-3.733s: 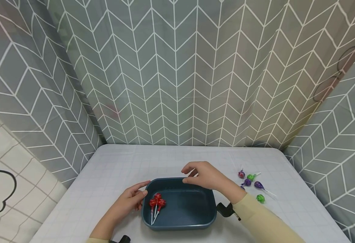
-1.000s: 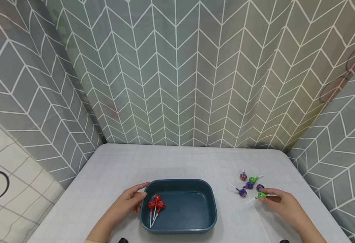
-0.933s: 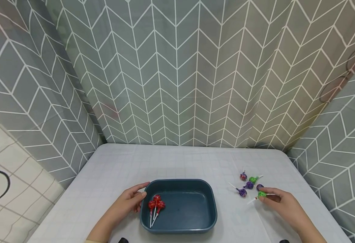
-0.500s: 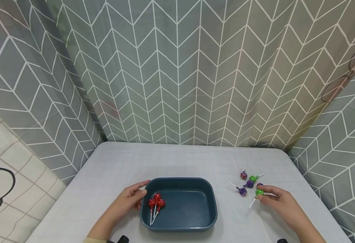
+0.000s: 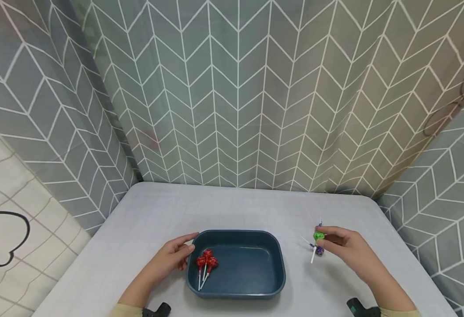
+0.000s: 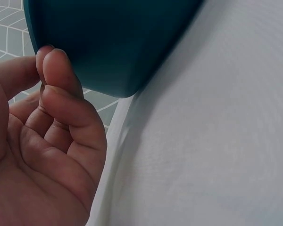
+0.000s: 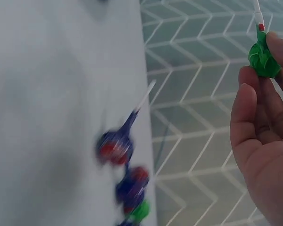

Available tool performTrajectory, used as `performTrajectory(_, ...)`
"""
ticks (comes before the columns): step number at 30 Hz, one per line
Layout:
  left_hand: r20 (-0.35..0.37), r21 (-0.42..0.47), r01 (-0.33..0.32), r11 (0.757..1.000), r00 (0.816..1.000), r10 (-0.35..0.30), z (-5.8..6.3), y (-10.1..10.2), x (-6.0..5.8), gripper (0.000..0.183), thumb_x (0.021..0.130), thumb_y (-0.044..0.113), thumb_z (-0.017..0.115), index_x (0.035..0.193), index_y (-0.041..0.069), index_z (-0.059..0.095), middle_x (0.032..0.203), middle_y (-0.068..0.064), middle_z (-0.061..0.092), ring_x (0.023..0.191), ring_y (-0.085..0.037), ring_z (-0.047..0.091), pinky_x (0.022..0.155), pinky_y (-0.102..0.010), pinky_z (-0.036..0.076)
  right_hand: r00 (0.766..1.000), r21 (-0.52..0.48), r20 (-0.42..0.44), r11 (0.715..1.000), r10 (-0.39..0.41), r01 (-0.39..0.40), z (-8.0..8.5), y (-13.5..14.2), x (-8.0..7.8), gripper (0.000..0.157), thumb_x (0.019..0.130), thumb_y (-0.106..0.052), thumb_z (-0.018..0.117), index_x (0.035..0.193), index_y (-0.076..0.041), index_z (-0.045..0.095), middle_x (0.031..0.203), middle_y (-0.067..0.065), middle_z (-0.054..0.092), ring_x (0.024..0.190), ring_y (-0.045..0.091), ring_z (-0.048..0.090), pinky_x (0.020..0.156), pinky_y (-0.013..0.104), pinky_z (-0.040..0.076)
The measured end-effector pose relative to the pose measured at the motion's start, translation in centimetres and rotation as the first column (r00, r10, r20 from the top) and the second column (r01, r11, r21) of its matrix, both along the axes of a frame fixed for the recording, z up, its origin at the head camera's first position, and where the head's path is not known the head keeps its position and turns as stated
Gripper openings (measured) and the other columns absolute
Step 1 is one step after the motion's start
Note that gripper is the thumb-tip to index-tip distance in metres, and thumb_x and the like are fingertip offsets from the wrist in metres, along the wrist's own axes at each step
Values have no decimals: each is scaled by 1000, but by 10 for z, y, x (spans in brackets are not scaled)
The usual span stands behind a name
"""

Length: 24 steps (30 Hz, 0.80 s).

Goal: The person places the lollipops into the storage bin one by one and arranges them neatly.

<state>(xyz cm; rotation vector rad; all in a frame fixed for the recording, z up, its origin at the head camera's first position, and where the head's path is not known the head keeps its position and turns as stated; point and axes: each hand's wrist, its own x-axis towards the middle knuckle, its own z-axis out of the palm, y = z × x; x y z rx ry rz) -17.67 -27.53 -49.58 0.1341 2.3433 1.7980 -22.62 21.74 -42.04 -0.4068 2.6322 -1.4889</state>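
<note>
My left hand (image 5: 172, 254) grips the left rim of a dark blue rectangular tray (image 5: 251, 268), thumb on top; in the left wrist view its fingertips meet the wall of the tray (image 6: 113, 56). Inside, at the left, lie several red-wrapped lollipops (image 5: 206, 261). To the right of the tray, my right hand (image 5: 352, 253) pinches a green-wrapped lollipop (image 5: 318, 236) between thumb and fingers. The right wrist view has this green lollipop (image 7: 263, 61) raised, its white stick pointing away from the palm.
Purple-wrapped lollipops (image 5: 320, 251) lie on the white-covered table (image 5: 224, 207) behind and below the right hand, partly hidden by it. Blurred purple-and-red lollipops (image 7: 115, 147) and a green one (image 7: 140, 211) line up in the right wrist view. Patterned curtains (image 5: 251, 97) enclose the table.
Earlier my right hand was over the tray's right side, then at the loose lollipops pinching a green one. It has since moved left with that lollipop. The left hand stays at the rim.
</note>
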Motion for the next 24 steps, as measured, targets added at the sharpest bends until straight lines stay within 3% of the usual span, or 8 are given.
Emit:
performTrajectory(7, -2, 15, 11, 1000, 1000, -11, 0, 1, 1, 53, 99, 33, 61, 147, 12, 47, 75, -12, 61, 65, -24, 58, 57, -31, 51, 980, 29, -52, 981, 191, -190, 21, -51, -9, 37, 89, -32, 75, 120, -14, 70, 111, 3, 69, 95, 21, 66, 75, 32, 55)
performTrajectory(12, 6, 15, 9, 1000, 1000, -9, -2, 1, 1, 54, 99, 32, 60, 147, 12, 47, 76, -11, 62, 65, -24, 58, 58, -31, 51, 945, 78, -94, 949, 312, -306, 19, -86, -16, 33, 89, -33, 74, 118, -17, 71, 108, -2, 68, 94, 17, 65, 78, 28, 54)
performTrajectory(17, 10, 16, 5, 1000, 1000, -5, -2, 2, 1, 55, 99, 33, 61, 147, 11, 47, 76, -12, 62, 65, -25, 58, 58, -31, 51, 913, 112, -130, 921, 386, -374, 15, -114, -21, 29, 89, -30, 75, 115, -18, 72, 103, -5, 69, 89, 14, 65, 75, 27, 54)
performTrajectory(24, 6, 22, 7, 1000, 1000, -7, 0, 1, 2, 55, 99, 34, 60, 147, 10, 46, 76, -11, 62, 65, -25, 58, 57, -31, 51, 866, 147, -117, 871, 486, -469, 14, -142, -22, 27, 90, -24, 74, 116, -16, 73, 96, -7, 69, 83, 14, 65, 72, 29, 53)
